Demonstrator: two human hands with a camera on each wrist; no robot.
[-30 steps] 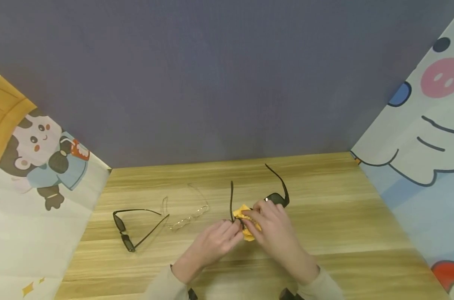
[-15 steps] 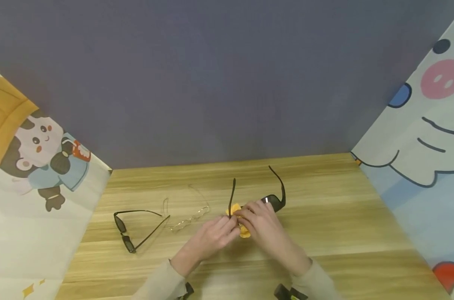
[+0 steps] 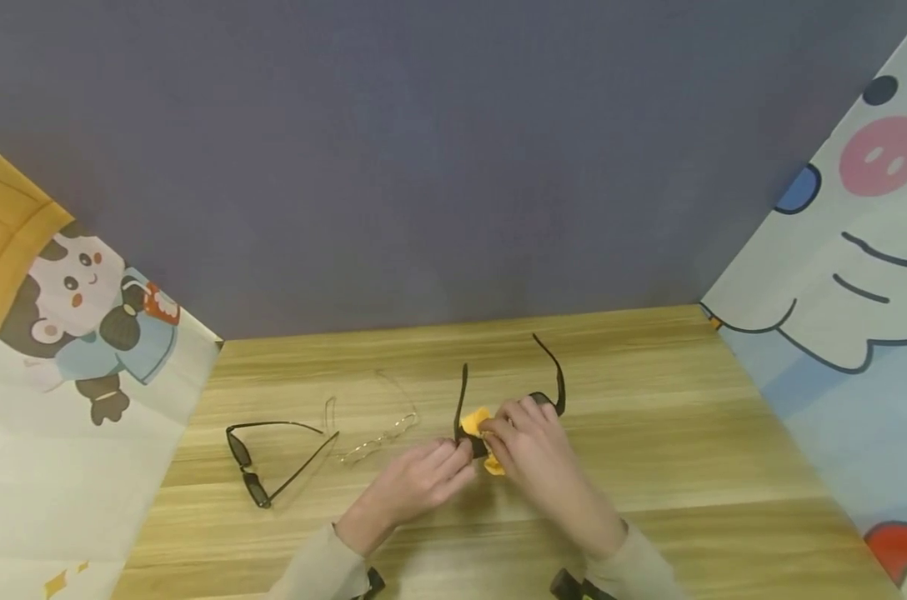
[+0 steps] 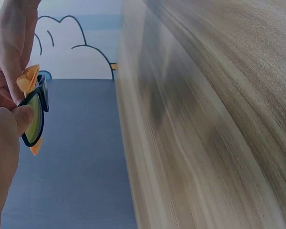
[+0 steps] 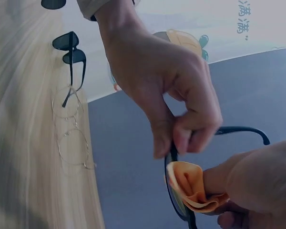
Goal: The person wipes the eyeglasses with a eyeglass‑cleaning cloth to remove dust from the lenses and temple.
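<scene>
Black-framed sunglasses [image 3: 478, 448] are held up above the table between both hands, their arms unfolded and pointing away. My left hand [image 3: 421, 479] pinches the left end of the frame by the lens, thumb on the lens edge [image 4: 34, 125] in the left wrist view. With thumb and fingers, my right hand [image 3: 534, 446] pinches a folded yellow-orange cloth [image 3: 474, 422] against the same lens. Cloth [image 5: 190, 185] lies on both sides of that lens in the wrist views. Right-hand fingers cover the bridge and part of the other lens in the head view.
A second pair of black sunglasses [image 3: 254, 487] lies unfolded on the wooden table [image 3: 671, 450] at the left. Thin gold wire-rimmed glasses [image 3: 362, 449] lie between it and my left hand. A grey panel [image 3: 453, 167] rises behind the table, with printed side walls.
The held sunglasses have shifted slightly left and tilted a little. The right hand has slid the cloth about on the lens, and more dark lens shows by the left fingers now.
</scene>
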